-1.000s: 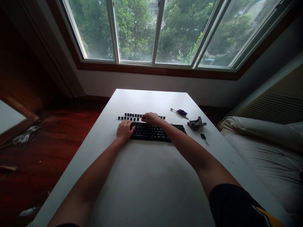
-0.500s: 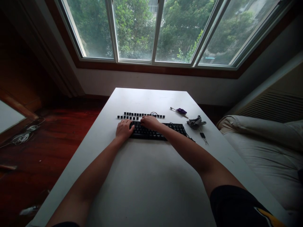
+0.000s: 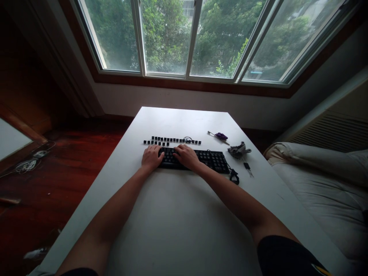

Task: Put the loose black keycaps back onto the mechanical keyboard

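A black keyboard [image 3: 214, 161] lies across the white table, its left part partly covered by my hands. My left hand [image 3: 151, 156] rests over the keyboard's left end, fingers stretched forward and thumb out to the side. Over the keys right of it lies my right hand [image 3: 186, 155], fingers spread and pointing away from me. Neither hand visibly holds anything. Behind the keyboard, loose black keycaps [image 3: 165, 139] stand in two rows, with a thin wire ring tool [image 3: 188, 140] among them.
A purple-headed brush [image 3: 221, 136] lies at the back right of the white table [image 3: 184, 214]. Nearer are a crumpled grey cloth [image 3: 239, 150], a small black piece [image 3: 247, 166] and the bundled black cable [image 3: 234, 176]. A padded seat [image 3: 316, 184] borders the table's right side.
My right hand has moved slightly right and nearer me, its fingers now spread flat rather than bunched. My left hand stays in place. The bundled cable has come out from behind my forearm.
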